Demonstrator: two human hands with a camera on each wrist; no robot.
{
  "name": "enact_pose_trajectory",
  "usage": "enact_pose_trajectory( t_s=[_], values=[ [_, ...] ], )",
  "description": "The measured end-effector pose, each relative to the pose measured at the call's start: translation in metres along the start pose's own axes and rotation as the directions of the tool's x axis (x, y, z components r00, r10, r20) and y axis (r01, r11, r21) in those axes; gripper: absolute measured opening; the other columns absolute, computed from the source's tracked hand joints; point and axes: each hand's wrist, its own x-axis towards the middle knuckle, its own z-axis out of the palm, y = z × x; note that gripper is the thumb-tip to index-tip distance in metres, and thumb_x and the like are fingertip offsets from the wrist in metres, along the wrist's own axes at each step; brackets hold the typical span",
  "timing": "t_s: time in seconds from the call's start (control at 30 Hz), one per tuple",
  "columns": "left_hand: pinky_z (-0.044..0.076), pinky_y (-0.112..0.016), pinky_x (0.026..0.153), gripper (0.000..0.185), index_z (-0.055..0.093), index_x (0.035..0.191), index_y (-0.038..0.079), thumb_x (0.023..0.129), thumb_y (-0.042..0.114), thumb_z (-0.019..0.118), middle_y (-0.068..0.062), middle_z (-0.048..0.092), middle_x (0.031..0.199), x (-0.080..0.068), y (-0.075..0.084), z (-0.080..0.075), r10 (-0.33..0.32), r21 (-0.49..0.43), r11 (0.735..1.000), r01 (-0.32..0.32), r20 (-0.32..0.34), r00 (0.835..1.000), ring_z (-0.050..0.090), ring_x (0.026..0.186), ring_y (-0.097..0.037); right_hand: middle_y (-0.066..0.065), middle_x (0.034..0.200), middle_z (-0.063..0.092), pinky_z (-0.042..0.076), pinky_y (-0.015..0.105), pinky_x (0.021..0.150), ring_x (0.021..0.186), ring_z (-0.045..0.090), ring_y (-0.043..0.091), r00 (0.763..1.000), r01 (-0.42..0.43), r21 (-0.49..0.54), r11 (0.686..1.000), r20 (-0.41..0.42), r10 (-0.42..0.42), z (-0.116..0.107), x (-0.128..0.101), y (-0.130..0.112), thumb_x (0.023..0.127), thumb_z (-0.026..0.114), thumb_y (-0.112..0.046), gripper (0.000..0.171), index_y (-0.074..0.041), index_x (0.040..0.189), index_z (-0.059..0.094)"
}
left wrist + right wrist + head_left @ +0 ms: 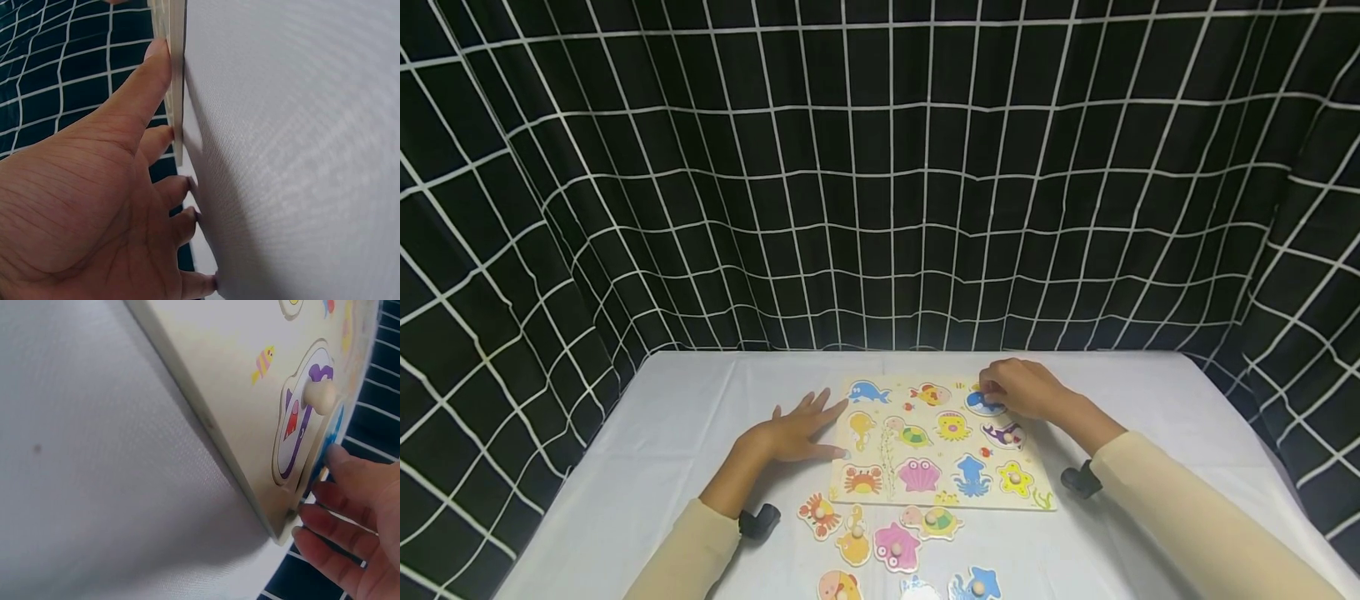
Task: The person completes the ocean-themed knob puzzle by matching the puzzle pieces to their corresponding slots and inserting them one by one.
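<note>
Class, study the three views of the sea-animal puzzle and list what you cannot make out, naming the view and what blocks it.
- Head view: the right hand covers most of the blue piece, so its animal is unclear.
- Head view: the bottom edge cuts off loose pieces such as the blue one.
- Left wrist view: the left hand touches the puzzle board, seen edge-on; its pictures are hidden.
- Right wrist view: the purple piece shows, but the fingers hide the grip.

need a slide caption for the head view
Right hand sets a blue piece into the puzzle board; left hand steadies its edge.
</note>
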Motion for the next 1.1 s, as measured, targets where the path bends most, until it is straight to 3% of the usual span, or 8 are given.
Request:
enact_pose_trajectory(
  t_s=[0.3, 0.63, 1.0, 1.1],
  values=[
    [0.002, -0.073, 0.116, 0.092, 0.022, 0.163, 0.026, 0.091, 0.067, 0.060, -0.012, 0.007, 0.170, 0.002, -0.004, 0.004, -0.007, 0.000, 1.000, 0.007, 0.000, 1.000, 0.002, 0.156, -0.036, -0.005, 0.089, 0.072, 0.053, 0.038, 0.074, 0.075, 0.058, 0.011, 1.000, 0.007, -0.034, 0.999, -0.017, -0.008, 0.002, 0.000, 0.005, 0.089, 0.079, -0.015, 0.007, -0.016, 0.095, 0.075],
    [0.004, -0.074, 0.115, 0.089, 0.023, 0.163, 0.024, 0.093, 0.062, 0.062, -0.014, 0.008, 0.170, 0.002, -0.003, 0.001, 0.000, 0.005, 1.000, 0.000, 0.008, 1.000, 0.003, 0.156, -0.037, -0.003, 0.087, 0.071, 0.052, 0.038, 0.072, 0.074, 0.058, 0.013, 1.000, -0.005, -0.024, 1.000, -0.008, 0.005, 0.001, 0.000, 0.003, 0.088, 0.079, -0.013, 0.007, -0.015, 0.094, 0.075],
    [0.002, -0.074, 0.115, 0.093, 0.022, 0.164, 0.026, 0.090, 0.069, 0.060, -0.014, 0.007, 0.170, 0.002, -0.004, 0.001, 0.006, -0.003, 1.000, -0.005, 0.007, 1.000, 0.002, 0.156, -0.037, 0.002, 0.095, 0.071, 0.054, 0.042, 0.075, 0.081, 0.063, 0.018, 0.995, -0.092, -0.030, 0.995, -0.032, 0.091, -0.003, -0.010, -0.004, 0.091, 0.076, -0.019, 0.022, -0.010, 0.111, 0.075],
    [0.003, -0.073, 0.116, 0.090, 0.023, 0.163, 0.024, 0.092, 0.064, 0.062, -0.014, 0.008, 0.170, 0.000, -0.002, 0.000, -0.003, -0.010, 1.000, 0.004, 0.010, 1.000, 0.003, 0.156, -0.037, 0.003, 0.097, 0.072, 0.054, 0.043, 0.074, 0.084, 0.065, 0.020, 0.993, -0.096, -0.022, 0.995, -0.069, 0.094, -0.008, -0.017, -0.009, 0.089, 0.078, -0.020, 0.024, -0.010, 0.110, 0.075]
  ],
)
